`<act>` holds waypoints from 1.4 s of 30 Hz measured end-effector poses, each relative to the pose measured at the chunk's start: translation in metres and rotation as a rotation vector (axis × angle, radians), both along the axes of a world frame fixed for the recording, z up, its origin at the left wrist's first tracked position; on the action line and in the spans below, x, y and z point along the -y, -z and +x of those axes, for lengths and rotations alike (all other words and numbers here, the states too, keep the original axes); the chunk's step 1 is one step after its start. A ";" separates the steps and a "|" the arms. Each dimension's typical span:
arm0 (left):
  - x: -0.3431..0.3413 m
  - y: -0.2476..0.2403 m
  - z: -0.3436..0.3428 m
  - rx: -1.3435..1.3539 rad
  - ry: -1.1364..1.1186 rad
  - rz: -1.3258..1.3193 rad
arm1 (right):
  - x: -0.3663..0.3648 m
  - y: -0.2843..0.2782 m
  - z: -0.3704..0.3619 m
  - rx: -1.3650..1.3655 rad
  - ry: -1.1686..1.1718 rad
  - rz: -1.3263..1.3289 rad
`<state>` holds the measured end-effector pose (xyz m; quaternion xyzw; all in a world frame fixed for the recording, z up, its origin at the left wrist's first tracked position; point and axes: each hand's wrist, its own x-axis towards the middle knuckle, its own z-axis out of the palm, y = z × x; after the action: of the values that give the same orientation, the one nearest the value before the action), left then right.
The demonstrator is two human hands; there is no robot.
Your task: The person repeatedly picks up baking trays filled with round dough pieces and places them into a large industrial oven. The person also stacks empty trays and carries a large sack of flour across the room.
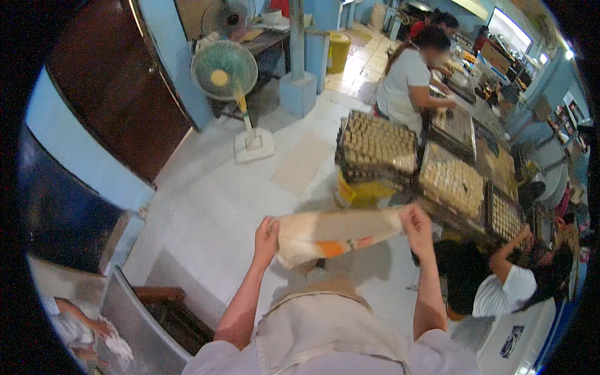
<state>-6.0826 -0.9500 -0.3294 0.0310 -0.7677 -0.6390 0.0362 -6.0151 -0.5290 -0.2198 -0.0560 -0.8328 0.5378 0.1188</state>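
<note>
Right now I hold a pale sack (pixel 334 234) stretched out over the floor (pixel 212 206), left hand (pixel 267 232) and right hand (pixel 417 226) each pinching an end. If either pinch slackens, I reckon it could sag and drop.

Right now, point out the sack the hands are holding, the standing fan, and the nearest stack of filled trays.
Sack (pixel 331 234), head view: on its pale middle, between both hands.
Standing fan (pixel 224 70), head view: on the green grille's centre.
Stack of filled trays (pixel 378 145), head view: on the top tray's pieces.
</note>
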 end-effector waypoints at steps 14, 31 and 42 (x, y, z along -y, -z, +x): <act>0.087 0.021 -0.375 0.171 0.282 0.015 | 0.079 0.055 -0.369 0.138 0.066 0.378; -0.122 0.094 -0.819 0.066 1.262 -0.361 | 0.209 0.166 -0.415 0.357 0.778 -0.289; -0.559 0.198 -0.838 -0.862 1.610 -0.435 | -0.040 0.296 -0.478 0.294 1.700 0.181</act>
<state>-6.9203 -0.3909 -0.5274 -0.7564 -0.5810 -0.2706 -0.1307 -6.4930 -0.4888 -0.5161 -0.7186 -0.5550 0.1854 0.3758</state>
